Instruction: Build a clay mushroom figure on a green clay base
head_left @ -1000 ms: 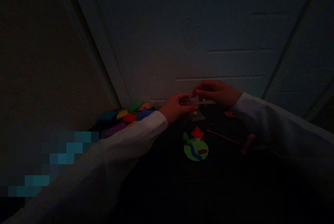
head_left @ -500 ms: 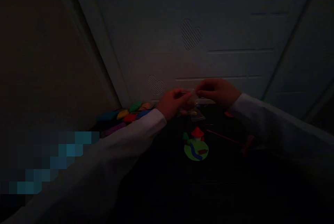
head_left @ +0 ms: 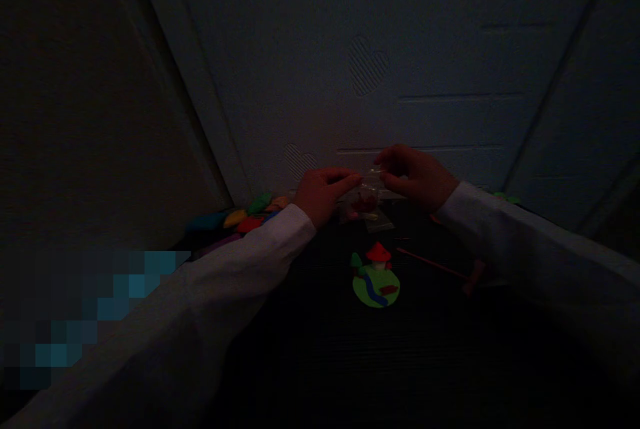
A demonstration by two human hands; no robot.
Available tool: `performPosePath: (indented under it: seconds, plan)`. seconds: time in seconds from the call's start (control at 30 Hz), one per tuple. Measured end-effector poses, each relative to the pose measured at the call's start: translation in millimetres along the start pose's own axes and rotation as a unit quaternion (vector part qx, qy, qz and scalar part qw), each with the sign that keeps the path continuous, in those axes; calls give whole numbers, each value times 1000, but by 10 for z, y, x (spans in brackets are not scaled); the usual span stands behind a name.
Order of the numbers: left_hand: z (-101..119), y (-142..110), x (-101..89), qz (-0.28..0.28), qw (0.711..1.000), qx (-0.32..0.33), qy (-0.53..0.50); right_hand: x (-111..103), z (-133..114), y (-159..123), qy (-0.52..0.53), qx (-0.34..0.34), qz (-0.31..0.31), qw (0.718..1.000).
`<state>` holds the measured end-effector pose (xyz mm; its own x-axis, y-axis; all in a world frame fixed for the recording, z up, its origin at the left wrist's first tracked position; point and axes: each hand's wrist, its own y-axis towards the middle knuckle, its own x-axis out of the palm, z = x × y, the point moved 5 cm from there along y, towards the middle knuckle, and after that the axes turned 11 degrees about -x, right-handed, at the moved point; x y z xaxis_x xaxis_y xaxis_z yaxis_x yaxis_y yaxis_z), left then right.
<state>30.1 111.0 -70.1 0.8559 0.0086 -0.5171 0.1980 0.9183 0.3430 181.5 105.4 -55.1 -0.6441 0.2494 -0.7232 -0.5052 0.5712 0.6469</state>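
Note:
A small clear plastic bag [head_left: 371, 194] with something dark red inside hangs between my hands, above the far part of the dark table. My left hand [head_left: 327, 192] pinches its left edge between thumb and fingers. At its upper right, my right hand [head_left: 415, 176] has thumb and forefinger slightly apart, close to the bag's top; whether they touch the plastic is hard to see in the dim light. Below stands a clay model: a light green disc [head_left: 361, 290] bearing a blue winding strip [head_left: 373, 289], a brown-red piece [head_left: 389, 290], a red-roofed house [head_left: 379, 252] and a green tree [head_left: 356, 260].
Several colourful packets [head_left: 250, 224] lie at the left behind my left sleeve. Another clear packet [head_left: 380, 223] lies flat under the hands. A thin reddish stick tool [head_left: 433, 262] rests at the right. A pale panel with hearts [head_left: 367, 66] rises behind the table.
My right thumb and forefinger have parted from a closed pinch. My left hand has shifted slightly left, and the bag's top looks wider. The picture is darker.

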Motion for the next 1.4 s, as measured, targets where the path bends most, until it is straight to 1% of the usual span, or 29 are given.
performPosePath:
  seconds: [0.17,0.3,0.5,0.73,0.87,0.97,1.03,1.1,1.13,1.2,1.3,1.33,1.4]
  plan:
    - [52,-47,37,7,999,21,26,27,-21,13,-32,1,-63,998]
    - [48,-41,42,25,998,32,41,50,-41,11,-61,3,-81,995]
    - [70,-36,11,39,997,43,57,72,-81,8,-98,-4,-86,991]
    - [154,-75,-6,54,995,43,70,79,-113,15,-105,-19,-85,991]
    - [119,-49,-35,61,996,26,57,60,-50,18,-93,-5,-80,992]
    - [64,-7,-53,52,998,7,39,54,30,16,-79,19,-82,993]
    - [35,17,-45,37,999,-3,24,50,68,17,-75,36,-79,993]
    - [10,30,-14,10,1000,-14,8,40,82,19,-74,48,-68,994]
    - [-6,31,13,-12,1000,-22,0,33,81,21,-73,52,-61,994]
    - [-43,19,92,-77,996,-44,-11,18,74,26,-68,55,-49,995]
    - [-98,-25,202,-175,982,-76,-15,3,68,31,-55,55,-35,996]
    - [-109,-36,220,-194,977,-84,-14,3,69,32,-49,54,-31,997]
    - [-122,-46,231,-211,973,-95,-8,5,74,32,-40,53,-24,998]
